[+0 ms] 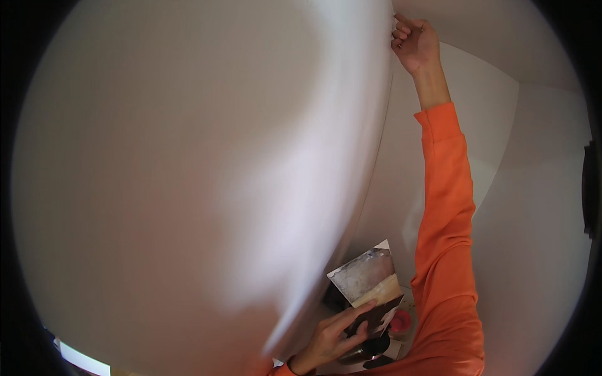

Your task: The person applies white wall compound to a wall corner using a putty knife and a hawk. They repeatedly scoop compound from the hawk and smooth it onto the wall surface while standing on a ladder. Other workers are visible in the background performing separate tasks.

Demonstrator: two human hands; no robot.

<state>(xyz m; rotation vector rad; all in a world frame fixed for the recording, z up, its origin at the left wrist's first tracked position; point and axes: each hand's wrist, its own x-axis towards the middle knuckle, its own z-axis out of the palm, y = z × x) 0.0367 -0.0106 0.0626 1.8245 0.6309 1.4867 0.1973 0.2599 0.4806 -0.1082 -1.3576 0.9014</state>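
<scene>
My left hand (332, 337) is low in the head view, its fingers closed around several picture prints. The upper print (365, 274) shows a grey and tan scene with pale corners. A darker brown print (382, 316) with a white patch lies under my fingers. My right hand (417, 42) is raised high, with the orange-sleeved arm stretched up. Its fingers are bent, their tips at the edge of a large white surface (188, 156). Whatever they may pinch there is hidden or too small to make out.
The white surface fills the left side, very close. Pale walls (539, 188) meet in a corner at right. Below the prints are a round red thing (400, 321) and a dark rounded container (370, 348). A dark object (589, 188) stands at the right rim.
</scene>
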